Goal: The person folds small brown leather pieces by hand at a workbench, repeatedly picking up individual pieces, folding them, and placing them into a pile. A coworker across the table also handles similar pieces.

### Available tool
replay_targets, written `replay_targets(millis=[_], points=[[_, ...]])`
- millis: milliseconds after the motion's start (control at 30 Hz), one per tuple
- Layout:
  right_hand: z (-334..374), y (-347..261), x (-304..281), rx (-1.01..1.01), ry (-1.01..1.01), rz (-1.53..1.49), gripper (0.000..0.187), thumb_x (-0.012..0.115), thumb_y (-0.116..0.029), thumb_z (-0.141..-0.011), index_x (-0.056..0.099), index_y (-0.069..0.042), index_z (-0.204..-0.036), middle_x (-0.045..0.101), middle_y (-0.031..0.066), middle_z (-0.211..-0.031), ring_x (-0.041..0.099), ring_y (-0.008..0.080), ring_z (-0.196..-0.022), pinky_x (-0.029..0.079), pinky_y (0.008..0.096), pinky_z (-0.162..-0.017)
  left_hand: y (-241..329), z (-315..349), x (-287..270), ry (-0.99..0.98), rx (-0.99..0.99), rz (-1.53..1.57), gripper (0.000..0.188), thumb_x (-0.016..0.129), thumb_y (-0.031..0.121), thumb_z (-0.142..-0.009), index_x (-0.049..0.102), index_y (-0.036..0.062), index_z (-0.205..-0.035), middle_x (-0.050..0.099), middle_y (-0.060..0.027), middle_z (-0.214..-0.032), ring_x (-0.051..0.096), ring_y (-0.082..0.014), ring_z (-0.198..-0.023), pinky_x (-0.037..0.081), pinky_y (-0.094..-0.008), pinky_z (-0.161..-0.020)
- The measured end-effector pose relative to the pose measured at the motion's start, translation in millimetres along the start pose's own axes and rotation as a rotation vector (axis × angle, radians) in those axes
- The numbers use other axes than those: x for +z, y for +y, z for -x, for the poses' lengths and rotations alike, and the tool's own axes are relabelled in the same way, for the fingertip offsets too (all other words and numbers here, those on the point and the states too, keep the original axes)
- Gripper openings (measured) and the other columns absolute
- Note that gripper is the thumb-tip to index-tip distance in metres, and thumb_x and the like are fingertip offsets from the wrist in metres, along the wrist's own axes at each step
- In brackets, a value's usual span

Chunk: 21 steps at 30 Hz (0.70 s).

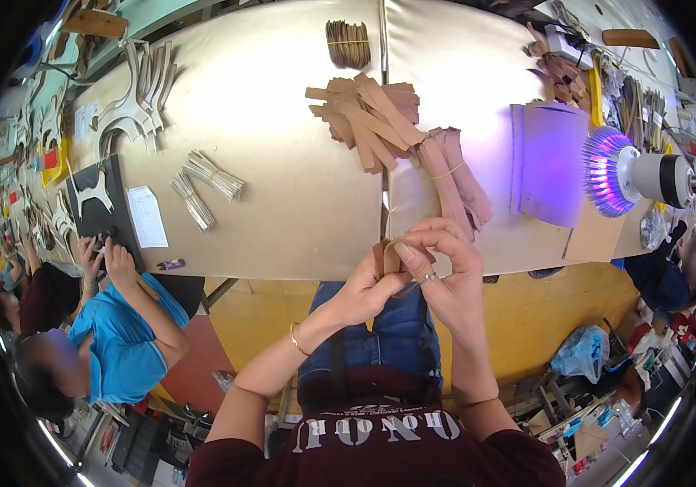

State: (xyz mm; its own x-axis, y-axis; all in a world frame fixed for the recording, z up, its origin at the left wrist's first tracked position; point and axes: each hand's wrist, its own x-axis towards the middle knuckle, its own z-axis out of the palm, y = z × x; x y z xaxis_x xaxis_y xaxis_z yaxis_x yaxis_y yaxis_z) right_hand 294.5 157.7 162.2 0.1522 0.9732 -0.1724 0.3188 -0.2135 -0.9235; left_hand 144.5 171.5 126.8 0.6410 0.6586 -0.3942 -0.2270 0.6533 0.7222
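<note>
Close to the table's near edge, my left hand (366, 290) and my right hand (452, 272) meet with fingers closed on small brown leather-like strips (390, 256). Those strips look bent between the fingertips, and the fingers partly hide them. A ring and a bracelet show on my hands and wrist. Just beyond my right hand lies a banded bundle of longer brown strips (445, 174). Farther off is a loose, crossed heap of brown strips (368, 118). Behind the heap, at the far side, stands a darker banded bundle (348, 45).
Two banded bundles of pale strips (214, 174) lie left, near a paper sheet (147, 217). A co-worker in a blue shirt (133, 341) works at the left. On the right are a curved brown sheet (551, 162) and a lamp (636, 172) jutting over the table. A seam (384, 49) divides the tabletop.
</note>
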Motion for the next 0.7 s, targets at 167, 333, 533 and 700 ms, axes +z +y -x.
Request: replay_targets(millis=[167, 333, 533, 700], points=[[4, -5, -8, 0.125, -0.011, -0.510, 0.011, 0.072, -0.008, -0.088, 0.067, -0.002, -0.095, 0.066, 0.0093, -0.097, 0.061, 0.0159, -0.088, 0.048, 0.0294, -0.082, -1, -3, -13, 0.007, 0.119, 0.016, 0.042, 0.060, 0.027, -0.093, 0.050, 0.0009, -0.125, 0.054, 0.0003, -0.096, 0.050, -0.0072, -0.085, 0.043, -0.0258, -0.080], [-3, -15, -36, -0.077, -0.399, 0.076, 0.013, 0.075, -0.008, -0.082, 0.068, -0.008, -0.093, 0.063, 0.0071, -0.097, 0.058, 0.0234, -0.092, 0.042, 0.0370, -0.087, 11, -9, -34, -0.114, 0.105, -0.276, 0.105, 0.083, 0.069, -0.062, 0.045, 0.0007, -0.132, 0.054, -0.0020, -0.107, 0.055, -0.0150, -0.086, 0.046, -0.0309, -0.075], [-16, -22, -28, -0.235, -0.226, 0.332, 0.018, 0.077, -0.019, -0.075, 0.071, -0.016, -0.092, 0.056, 0.0036, -0.106, 0.050, 0.0275, -0.103, 0.036, 0.0429, -0.090, 32, -29, -28, -0.198, 0.322, -0.899, 0.073, 0.085, 0.049, -0.066, 0.057, 0.0067, -0.119, 0.054, -0.0071, -0.089, 0.057, -0.0268, -0.072, 0.045, -0.0380, -0.064], [-21, -22, -33, -0.285, -0.179, 0.394, 0.013, 0.077, -0.021, -0.076, 0.073, -0.016, -0.088, 0.057, 0.0044, -0.107, 0.049, 0.0275, -0.101, 0.037, 0.0423, -0.088, 43, -38, -14, -0.145, 0.467, -0.991, 0.033, 0.067, 0.026, -0.077, 0.066, 0.0109, -0.106, 0.054, -0.0094, -0.094, 0.060, -0.0318, -0.076, 0.048, -0.0419, -0.063]])
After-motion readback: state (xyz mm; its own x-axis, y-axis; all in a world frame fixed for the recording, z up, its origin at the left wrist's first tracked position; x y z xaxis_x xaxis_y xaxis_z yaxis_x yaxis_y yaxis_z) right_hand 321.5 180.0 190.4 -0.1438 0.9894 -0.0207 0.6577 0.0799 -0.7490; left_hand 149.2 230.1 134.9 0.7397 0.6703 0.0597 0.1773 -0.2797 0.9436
